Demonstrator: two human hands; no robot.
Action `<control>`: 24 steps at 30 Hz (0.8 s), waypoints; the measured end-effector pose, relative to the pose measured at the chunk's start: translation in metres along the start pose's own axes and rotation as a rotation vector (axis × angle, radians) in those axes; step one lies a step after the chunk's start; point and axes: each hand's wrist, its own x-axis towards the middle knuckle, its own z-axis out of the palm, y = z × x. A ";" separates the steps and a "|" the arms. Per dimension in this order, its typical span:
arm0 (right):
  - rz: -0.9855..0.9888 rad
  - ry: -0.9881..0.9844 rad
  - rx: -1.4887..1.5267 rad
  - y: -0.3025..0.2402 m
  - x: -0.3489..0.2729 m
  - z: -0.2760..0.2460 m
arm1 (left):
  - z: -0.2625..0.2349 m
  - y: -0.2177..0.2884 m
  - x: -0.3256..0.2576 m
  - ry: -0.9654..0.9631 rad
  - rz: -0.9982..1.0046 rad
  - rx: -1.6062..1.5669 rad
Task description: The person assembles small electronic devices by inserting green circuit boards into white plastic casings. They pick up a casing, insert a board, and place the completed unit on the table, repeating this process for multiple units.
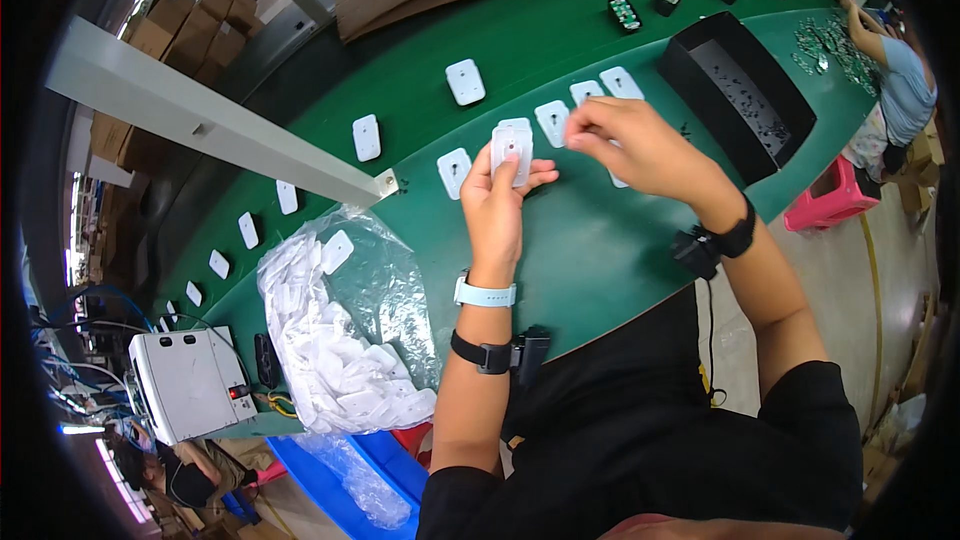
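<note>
My left hand [495,208] grips a white rounded plastic cover [512,145] with a small hole, thumb on its face; another white edge shows just behind it. Beside it, my right hand [635,145] is closed in a pinch, and whatever lies between thumb and forefinger is too small to make out. More white covers with small dark parts on them lie around: one cover [454,173] left of my left hand, another cover [551,124] between the hands, and a cover [621,83] beyond my right hand. One is partly hidden under my right hand.
A black box [690,48] with small dark pieces stands at right. A clear bag of white covers [330,370] lies at left, near a white machine [188,380]. A metal post [220,120] crosses the left. White covers and open black units [624,14] line the far green belt. A co-worker [900,70] sits far right.
</note>
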 end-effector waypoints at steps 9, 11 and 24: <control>-0.079 0.093 0.064 0.031 0.032 0.070 | -0.005 -0.004 0.004 0.097 0.046 0.037; -0.126 0.127 0.056 0.034 0.031 0.074 | -0.008 -0.008 0.005 0.125 0.083 0.112; -0.145 0.242 0.001 0.039 0.024 0.074 | 0.004 -0.006 -0.001 0.142 0.133 0.192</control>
